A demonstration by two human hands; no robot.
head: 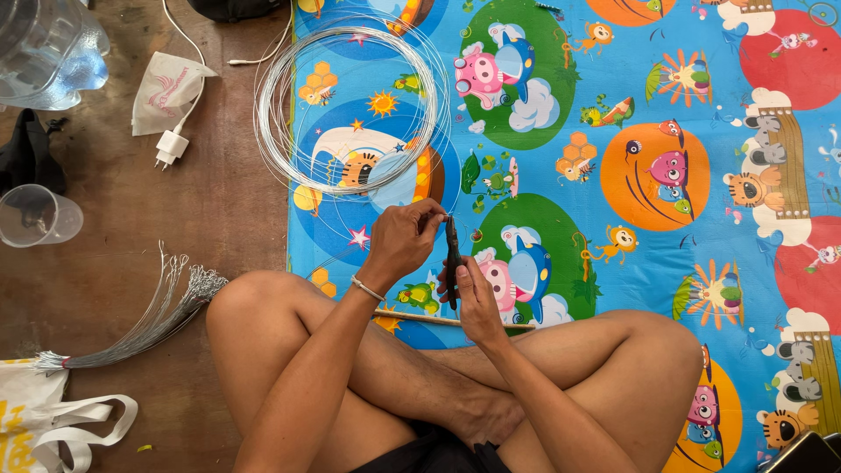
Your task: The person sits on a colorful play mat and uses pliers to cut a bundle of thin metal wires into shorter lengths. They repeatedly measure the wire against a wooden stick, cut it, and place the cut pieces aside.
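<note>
The play mat (613, 219) is bright blue, printed with green, orange and red circles holding cartoon pigs, tigers, suns and stars. On it lies a silver wire coil (350, 105) — thin, shiny loops. The pliers (453, 263) are dark. A wire bundle (149, 324) gleams silver-grey on the brown floor (175, 210) — beside a white charger (172, 147) and clear plastic cup (37, 215).

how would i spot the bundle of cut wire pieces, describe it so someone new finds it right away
Start at the colourful cartoon play mat and move off its left edge onto the brown floor. There, beside the seated person's knee, lies the bundle of cut wires, bound at its lower end and fanning out upward. Unlike the round wire coil on the mat, its strands run straight.
</note>
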